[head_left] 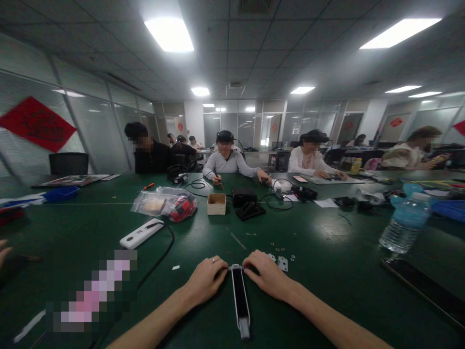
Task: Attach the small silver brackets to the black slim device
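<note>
A long narrow object (240,295), black on top with a silver-white frame, lies on the green table and points toward me. Its near end carries a grey tab. At the far end, my left hand (207,279) pinches the left side with thumb and fingertips. Opposite it, my right hand (268,274) pinches the right side of that same end. What exactly lies between the fingertips is too small to make out. Just beyond my right hand are small metal plates (282,263) and several loose rings or nuts (292,258).
A white power strip (141,233) with a black cable lies to the left. Ahead are a bagged bundle (165,203), a small open box (216,204) and black devices (250,210). At right stand a water bottle (404,225) and a phone (425,286). Co-workers sit across the table (312,300).
</note>
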Tool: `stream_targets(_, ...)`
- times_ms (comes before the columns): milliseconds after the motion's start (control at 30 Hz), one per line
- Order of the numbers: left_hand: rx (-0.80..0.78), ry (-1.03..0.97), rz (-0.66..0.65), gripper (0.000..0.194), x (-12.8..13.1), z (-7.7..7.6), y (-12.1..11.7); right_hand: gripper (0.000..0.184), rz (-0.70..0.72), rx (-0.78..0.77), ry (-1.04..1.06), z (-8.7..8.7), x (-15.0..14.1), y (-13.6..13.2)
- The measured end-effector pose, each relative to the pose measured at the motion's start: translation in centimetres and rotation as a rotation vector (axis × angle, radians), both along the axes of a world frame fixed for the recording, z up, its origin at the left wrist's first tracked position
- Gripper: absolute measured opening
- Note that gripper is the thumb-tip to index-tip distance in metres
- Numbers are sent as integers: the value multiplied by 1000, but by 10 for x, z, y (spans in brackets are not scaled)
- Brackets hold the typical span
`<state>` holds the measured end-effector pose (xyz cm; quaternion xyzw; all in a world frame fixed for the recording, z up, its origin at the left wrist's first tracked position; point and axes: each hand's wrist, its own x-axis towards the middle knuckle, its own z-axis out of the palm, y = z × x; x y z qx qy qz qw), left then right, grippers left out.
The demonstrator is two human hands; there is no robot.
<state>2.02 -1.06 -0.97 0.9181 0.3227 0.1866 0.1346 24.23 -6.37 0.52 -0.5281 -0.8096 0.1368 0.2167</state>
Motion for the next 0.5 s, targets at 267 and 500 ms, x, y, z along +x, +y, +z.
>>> stream_targets(267, 19, -20, -2, 19, 1, -1, 0, 15, 25, 51, -2, -3, 1, 0)
stream_targets(500, 6, -9, 8, 17, 0, 1, -1, 20, -70, 188, -158, 14, 41, 11)
